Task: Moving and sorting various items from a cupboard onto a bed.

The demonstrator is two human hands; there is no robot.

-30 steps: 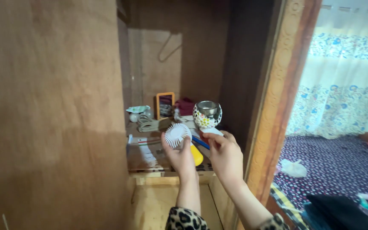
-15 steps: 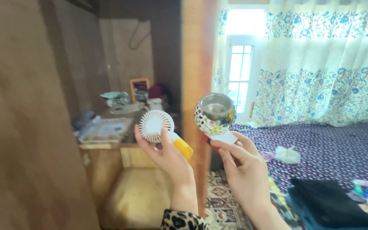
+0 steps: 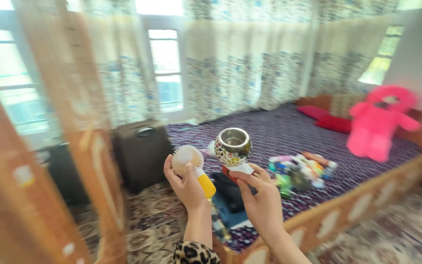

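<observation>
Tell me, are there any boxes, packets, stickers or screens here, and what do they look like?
Packets, maybe: a blurry heap of colourful things lies on the purple bed; too smeared to tell.
Label, sign or screen: none show, not on the small white and yellow fan or the mosaic cup held up in front.

A small fan (image 3: pixel 187 157) with a matt white plastic grille and a glossy yellow plastic handle sits in the left hand (image 3: pixel 187 182), whose sleeve (image 3: pixel 195 253) is soft leopard-print cloth. The right hand (image 3: pixel 262 199) holds a round candle holder (image 3: pixel 233 147), its shell a glossy mosaic of coloured glass-like pieces, its inner cup shiny metal. Far right, a pink plush toy (image 3: pixel 379 121) looks fuzzy and matt. The bed (image 3: pixel 279 132) wears a dotted purple cloth cover inside a smooth varnished wooden frame (image 3: pixel 362 200). Thin printed cloth curtains (image 3: pixel 240 68) hang at the far windows. A dark suitcase (image 3: pixel 140 151) at left appears matt.
</observation>
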